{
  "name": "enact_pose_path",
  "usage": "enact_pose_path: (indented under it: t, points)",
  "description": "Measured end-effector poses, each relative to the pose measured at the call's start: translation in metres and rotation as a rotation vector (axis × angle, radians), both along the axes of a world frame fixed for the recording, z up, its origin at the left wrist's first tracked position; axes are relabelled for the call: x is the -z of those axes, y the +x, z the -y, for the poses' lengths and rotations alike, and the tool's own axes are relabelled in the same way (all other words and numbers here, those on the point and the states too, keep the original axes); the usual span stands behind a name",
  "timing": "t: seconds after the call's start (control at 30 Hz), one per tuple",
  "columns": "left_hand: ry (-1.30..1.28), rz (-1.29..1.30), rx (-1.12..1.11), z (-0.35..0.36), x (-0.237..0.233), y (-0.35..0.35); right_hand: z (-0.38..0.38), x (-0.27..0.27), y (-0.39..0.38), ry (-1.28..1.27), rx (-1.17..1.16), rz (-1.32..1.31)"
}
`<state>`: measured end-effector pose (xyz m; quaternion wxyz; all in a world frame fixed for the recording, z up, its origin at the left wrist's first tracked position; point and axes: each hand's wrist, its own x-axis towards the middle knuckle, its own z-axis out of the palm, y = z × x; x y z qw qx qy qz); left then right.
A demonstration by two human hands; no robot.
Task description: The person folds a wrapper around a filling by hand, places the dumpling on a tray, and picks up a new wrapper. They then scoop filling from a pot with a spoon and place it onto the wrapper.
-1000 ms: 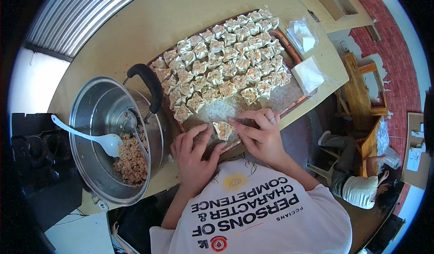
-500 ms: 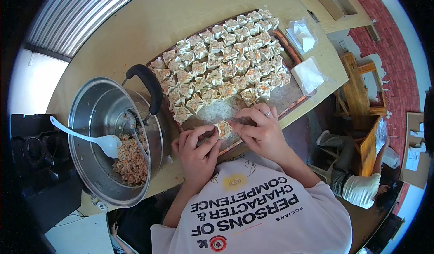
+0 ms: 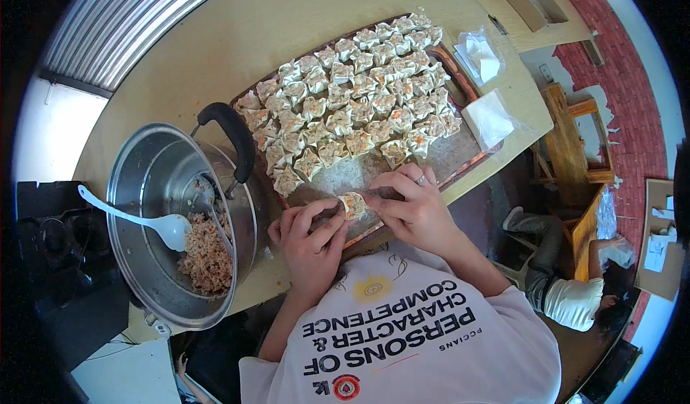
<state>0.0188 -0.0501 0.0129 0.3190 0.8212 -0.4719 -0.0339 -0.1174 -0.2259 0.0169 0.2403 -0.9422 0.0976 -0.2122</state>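
Fingers of the left hand (image 3: 309,235) and the right hand (image 3: 411,210) are closed together from both sides on one small open-topped dumpling in a pale wrapper with orange-flecked filling (image 3: 352,204). It is held just above the near edge of the dark brown rectangular tray (image 3: 463,152). Both hands lie knuckles up, wrists drawn in towards the white printed shirt (image 3: 402,332). The right one wears a ring, and its forefinger stretches along the dumpling's far side. The dumpling's sides and base are hidden behind the fingertips, and the hands cover the tray's near rim.

Rows of finished dumplings (image 3: 352,102) fill the far part of the tray. At its left end a large round steel pot (image 3: 144,181) with a black handle (image 3: 230,134) overlaps the corner. The pot holds minced filling (image 3: 205,249) and a white plastic spoon (image 3: 144,221). Just right of the tray lies a clear packet of white wrappers (image 3: 491,118). Well beyond that end, lower down, another person (image 3: 568,296) sits.
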Motion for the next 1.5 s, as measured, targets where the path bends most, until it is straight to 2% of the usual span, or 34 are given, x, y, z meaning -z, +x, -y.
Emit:
enact_pose_path:
  t: [0.1,0.17,0.23,0.33,0.47,0.67,0.97,1.5]
  points:
    - [-0.006,-0.029,0.002,-0.002,-0.006,0.0,0.001,-0.004,-0.001,0.032,-0.009,-0.02]
    - [-0.02,-0.074,-0.004,-0.003,-0.01,0.002,-0.002,-0.011,0.0,0.146,0.056,-0.024]
    - [-0.097,-0.114,-0.02,-0.003,-0.012,0.003,-0.007,-0.011,0.0,0.126,0.074,-0.039]
    - [0.041,-0.065,0.033,0.003,-0.008,0.005,-0.012,-0.008,0.003,0.095,0.11,-0.064]
    - [0.046,-0.003,0.081,-0.001,-0.003,0.007,-0.007,-0.005,0.001,0.061,0.174,-0.032]
    - [-0.054,-0.049,0.003,0.001,-0.001,0.008,-0.006,-0.001,-0.01,0.097,0.21,0.026]
    - [-0.016,0.009,0.092,0.023,-0.004,0.017,-0.027,0.007,-0.003,0.076,0.286,0.018]
    - [-0.042,0.018,0.12,0.028,-0.005,0.026,-0.023,0.01,0.002,0.074,0.251,0.098]
